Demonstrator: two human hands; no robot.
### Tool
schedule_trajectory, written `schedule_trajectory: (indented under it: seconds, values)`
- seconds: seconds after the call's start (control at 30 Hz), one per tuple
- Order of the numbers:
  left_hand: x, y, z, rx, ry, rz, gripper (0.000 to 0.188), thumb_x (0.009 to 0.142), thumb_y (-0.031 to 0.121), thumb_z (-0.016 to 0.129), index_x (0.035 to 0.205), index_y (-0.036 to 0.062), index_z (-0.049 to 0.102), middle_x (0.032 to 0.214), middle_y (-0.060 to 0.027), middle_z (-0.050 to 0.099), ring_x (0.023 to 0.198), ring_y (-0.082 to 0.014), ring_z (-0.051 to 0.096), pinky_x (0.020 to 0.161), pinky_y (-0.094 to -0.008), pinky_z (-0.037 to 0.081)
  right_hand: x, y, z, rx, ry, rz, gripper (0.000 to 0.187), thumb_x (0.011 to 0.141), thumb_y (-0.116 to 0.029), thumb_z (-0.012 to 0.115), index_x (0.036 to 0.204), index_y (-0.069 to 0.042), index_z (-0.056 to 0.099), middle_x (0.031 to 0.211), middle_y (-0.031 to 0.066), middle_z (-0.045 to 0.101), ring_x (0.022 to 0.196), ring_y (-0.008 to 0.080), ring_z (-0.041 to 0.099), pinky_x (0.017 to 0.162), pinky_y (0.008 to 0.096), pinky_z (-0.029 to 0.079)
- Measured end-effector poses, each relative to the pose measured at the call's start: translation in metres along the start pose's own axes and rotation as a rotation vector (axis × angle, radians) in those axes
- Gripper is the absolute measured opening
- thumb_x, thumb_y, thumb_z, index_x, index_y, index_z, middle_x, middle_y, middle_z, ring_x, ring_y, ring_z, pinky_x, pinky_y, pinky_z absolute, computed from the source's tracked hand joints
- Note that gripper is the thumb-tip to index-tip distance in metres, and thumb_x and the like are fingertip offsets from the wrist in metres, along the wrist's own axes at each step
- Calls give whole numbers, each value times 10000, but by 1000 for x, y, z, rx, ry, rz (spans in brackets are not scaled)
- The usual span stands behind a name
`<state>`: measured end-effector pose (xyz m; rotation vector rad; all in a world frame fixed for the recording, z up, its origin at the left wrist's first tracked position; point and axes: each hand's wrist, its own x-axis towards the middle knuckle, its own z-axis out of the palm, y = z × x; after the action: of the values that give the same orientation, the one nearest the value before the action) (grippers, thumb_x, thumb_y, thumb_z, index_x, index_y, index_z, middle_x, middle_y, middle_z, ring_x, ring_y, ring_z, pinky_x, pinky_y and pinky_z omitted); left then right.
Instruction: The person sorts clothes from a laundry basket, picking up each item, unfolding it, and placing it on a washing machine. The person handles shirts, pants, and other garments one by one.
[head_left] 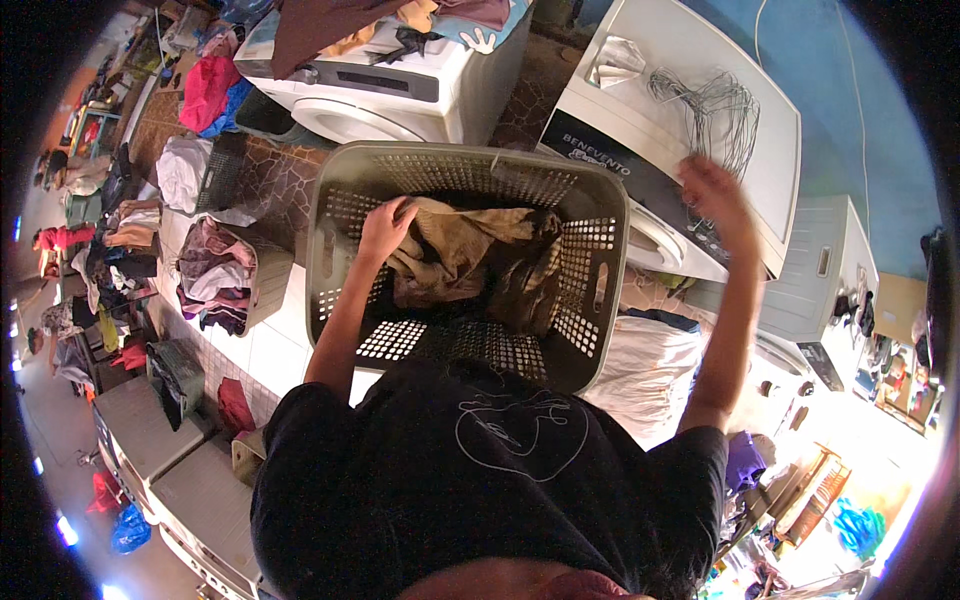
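Observation:
A large grey-green laundry basket (pixel 470 155) with perforated walls stands in front of me. Crumpled inside it lies a brown and tan garment (pixel 450 240), with darker cloth (pixel 525 290) beside it at the right. My left hand (pixel 385 228) is over the basket's left part, its fingers closed on the garment's upper edge. Out to the right, my right hand (pixel 715 195) is raised by the front edge of a white washing machine (pixel 640 110). A bunch of wire hangers (pixel 715 110) lies on that machine, close to the hand. Motion blur smears the right fingers.
Another white washer (pixel 440 100) with clothes on top stands at the far left. Beside the basket, at left, sits a container of mixed laundry (pixel 215 275); white cloth (pixel 185 170) is beyond it. A pale striped bundle (pixel 650 370) lies to the right.

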<state>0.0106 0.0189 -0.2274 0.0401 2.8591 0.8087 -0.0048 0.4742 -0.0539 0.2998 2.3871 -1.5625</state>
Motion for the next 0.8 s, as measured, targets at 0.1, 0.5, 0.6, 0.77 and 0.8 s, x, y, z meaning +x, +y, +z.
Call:
schedule_trajectory:
  seconds: [0.1, 0.5, 0.6, 0.77, 0.8]
  values:
    - [-8, 2, -8, -4, 36, 89, 387, 804, 318, 570, 1014, -6, 575, 811, -168, 571, 695, -316, 571, 625, -391, 459, -25, 25, 91, -222, -221, -307, 299, 844, -311, 541, 839, -22, 617, 630, -8, 542, 562, 72, 432, 516, 233, 370]
    - [-88, 34, -53, -150, -171, -6, 325, 816, 272, 562, 989, -3, 579, 678, -195, 569, 604, -314, 579, 547, -359, 429, -25, 99, 285, -217, 83, -283, 157, 843, -139, 532, 799, 10, 554, 617, 176, 520, 487, 242, 470, 476, 353, 375]
    - [-108, 46, -63, -57, -590, 260, 368, 797, 364, 577, 914, 16, 597, 760, -162, 554, 675, -256, 568, 612, -332, 436, -28, 98, 291, -83, 57, -386, 169, 840, -144, 542, 784, 13, 571, 585, 143, 505, 477, 185, 455, 464, 342, 359]
    - [-95, 60, -41, 299, 371, 565, 298, 771, 327, 610, 784, 35, 553, 960, -115, 463, 918, -271, 515, 811, -374, 421, -37, 91, 291, 23, -66, -395, 189, 839, -169, 558, 804, 16, 570, 618, 113, 511, 557, 115, 453, 506, 323, 367]
    - [-87, 60, -34, 369, 466, 601, 297, 788, 322, 585, 806, 27, 554, 932, -121, 516, 842, -281, 548, 741, -368, 450, -40, 89, 291, 106, -134, -437, 204, 847, -190, 549, 827, 12, 576, 657, 108, 535, 597, 118, 473, 544, 317, 384]
